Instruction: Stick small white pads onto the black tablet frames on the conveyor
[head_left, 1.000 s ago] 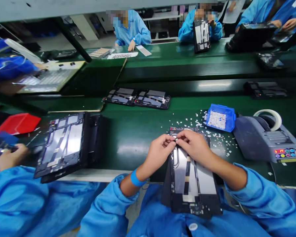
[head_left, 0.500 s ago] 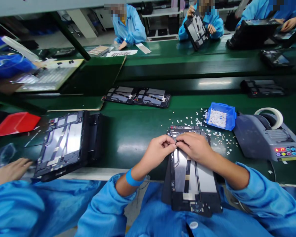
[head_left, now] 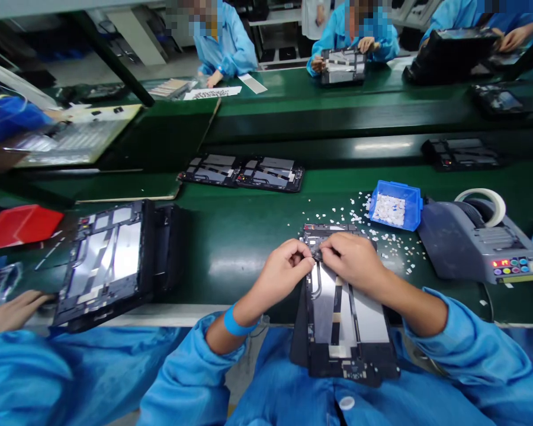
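An opened tablet [head_left: 327, 307], its batteries and flex cables showing, lies in front of me, overhanging the bench edge towards my body. A second dark panel shows beneath it. Over the tablet's upper part, my left hand [head_left: 291, 263] is closed in a pinch, thumb against forefinger. My right hand [head_left: 350, 257] is pinched beside it, fingertips just right of the left ones. Whatever lies between the fingertips is too small to name. A blue band [head_left: 240, 319] circles my left wrist.
Right of the tablet are a blue bin [head_left: 395, 207] of white bits, scattered bits and a tape dispenser [head_left: 484, 236]. Stacked tablets [head_left: 106, 260] stand left, near a co-worker's hand [head_left: 15, 313]. Two opened tablets [head_left: 270, 173] lie further back. A red bin [head_left: 22, 226] is far left.
My right hand's fingertips have shifted slightly away from the left ones, still over the tablet's upper part. Across the bench, a co-worker has lowered a tablet. The view has shifted a little.
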The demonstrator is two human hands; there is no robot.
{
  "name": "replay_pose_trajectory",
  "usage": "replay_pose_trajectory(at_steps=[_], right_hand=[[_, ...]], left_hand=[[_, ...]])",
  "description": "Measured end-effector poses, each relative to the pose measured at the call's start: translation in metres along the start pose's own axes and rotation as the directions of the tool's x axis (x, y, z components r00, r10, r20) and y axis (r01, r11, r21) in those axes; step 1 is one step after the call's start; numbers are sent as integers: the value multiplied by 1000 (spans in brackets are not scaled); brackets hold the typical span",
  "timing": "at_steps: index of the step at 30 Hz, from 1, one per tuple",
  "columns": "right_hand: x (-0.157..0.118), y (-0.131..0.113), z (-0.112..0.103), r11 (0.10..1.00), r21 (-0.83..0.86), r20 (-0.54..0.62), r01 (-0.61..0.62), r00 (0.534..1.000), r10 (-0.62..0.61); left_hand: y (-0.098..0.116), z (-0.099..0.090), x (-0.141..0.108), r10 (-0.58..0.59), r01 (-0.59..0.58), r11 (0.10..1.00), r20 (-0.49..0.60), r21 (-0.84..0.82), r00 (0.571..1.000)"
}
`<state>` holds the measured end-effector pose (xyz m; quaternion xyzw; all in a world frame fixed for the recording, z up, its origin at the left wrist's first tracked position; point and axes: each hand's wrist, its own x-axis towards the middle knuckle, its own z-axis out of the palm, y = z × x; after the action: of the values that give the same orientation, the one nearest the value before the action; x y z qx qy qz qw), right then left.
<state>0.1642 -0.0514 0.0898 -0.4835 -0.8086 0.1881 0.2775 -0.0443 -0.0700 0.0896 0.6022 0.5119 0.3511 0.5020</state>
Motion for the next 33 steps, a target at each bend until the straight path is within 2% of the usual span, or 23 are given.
replay_pose_trajectory(at_steps=[2, 3, 5, 6, 7, 8, 11, 13, 14, 16, 19, 26, 30, 33], right_hand=[[2, 22, -24, 972, -189, -56, -140, 990, 132], [2, 36, -39, 920, -306, -111, -244, 969, 221], [1, 66, -67, 743, -494, -232, -453, 892, 389], [0, 76, -76, 686, -534, -267, -494, 868, 418], [-2, 82, -82, 677, -545, -279, -495, 868, 410], [-5, 81, -83, 717, -527, -265, -456, 890, 371], [-11, 48, -59, 927, -326, -115, -185, 981, 156], [-11, 16, -32, 983, -178, 0, -40, 999, 40], [-10, 2, -19, 991, -136, 36, -11, 999, 16], [-6, -15, 1, 994, -105, 77, -17, 997, 25], [-1, -21, 15, 991, -104, 100, -81, 991, 91], [0, -20, 11, 990, -38, 68, -137, 988, 139], [1, -19, 10, 989, 17, 84, -145, 986, 143], [2, -20, 14, 991, -39, 57, -125, 990, 127]], left_hand=[[-4, -1, 1, 21, -24, 998, -65, -51, 998], [-7, -2, 2, 15, -23, 996, -87, -84, 996], [-13, -2, 4, -20, 4, 990, -110, -143, 994], [-17, -2, 5, -41, 21, 986, -117, -163, 992], [-19, -1, 6, -58, 35, 983, -124, -178, 991], [-21, 0, 6, -72, 46, 981, -132, -189, 989], [-22, 4, 6, -99, 67, 975, -145, -211, 984], [-20, 7, 6, -113, 78, 971, -147, -227, 983], [-19, 9, 5, -118, 81, 969, -150, -234, 982], [-18, 11, 4, -119, 76, 967, -166, -243, 979], [-18, 14, 2, -100, 54, 974, -205, -219, 974], [-19, 18, -7, 49, -46, 999, -278, 17, 959], [-19, 17, -9, 99, -84, 994, -269, 67, 958], [-19, 17, -9, 98, -82, 994, -272, 69, 957]])
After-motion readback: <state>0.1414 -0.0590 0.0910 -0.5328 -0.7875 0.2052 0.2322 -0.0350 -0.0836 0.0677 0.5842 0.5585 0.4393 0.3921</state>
